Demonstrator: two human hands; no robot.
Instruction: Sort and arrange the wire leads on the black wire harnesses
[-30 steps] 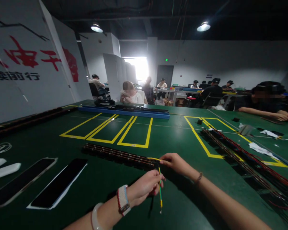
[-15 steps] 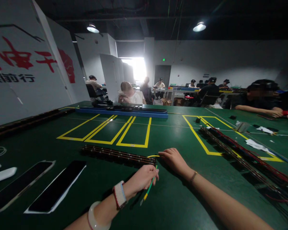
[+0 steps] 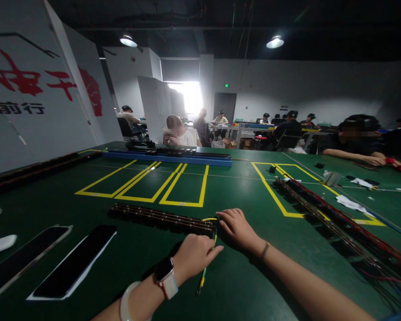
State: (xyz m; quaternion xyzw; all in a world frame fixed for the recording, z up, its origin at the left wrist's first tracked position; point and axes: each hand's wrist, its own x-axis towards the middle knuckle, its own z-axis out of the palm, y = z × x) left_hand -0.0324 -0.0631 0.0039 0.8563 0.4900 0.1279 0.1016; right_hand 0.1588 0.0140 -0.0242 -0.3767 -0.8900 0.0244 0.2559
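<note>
A long dark strip (image 3: 160,217) with copper-coloured rods lies across the green table in front of me. At its right end a thin yellow-green wire (image 3: 210,219) curves out, then runs down past my hands to a metal lug (image 3: 198,290). My right hand (image 3: 235,227) rests low beside that end, its fingertips closed at the wire's curve. My left hand (image 3: 195,254), with a watch on the wrist, is curled over the lower length of wire, the thumb pointing right. Its fingertips are mostly hidden under the hand.
Two dark flat panels (image 3: 75,263) lie at the left. On the right are more long strips (image 3: 316,209) with red wires (image 3: 350,218). A blue tray (image 3: 173,158) stands at the far side. Yellow tape outlines (image 3: 183,204) mark the table. A person (image 3: 350,138) sits at the far right.
My left hand has rolled over so that the watch face shows, and its thumb now stretches right. My right hand stays by the strip's end. The view has shifted slightly.
</note>
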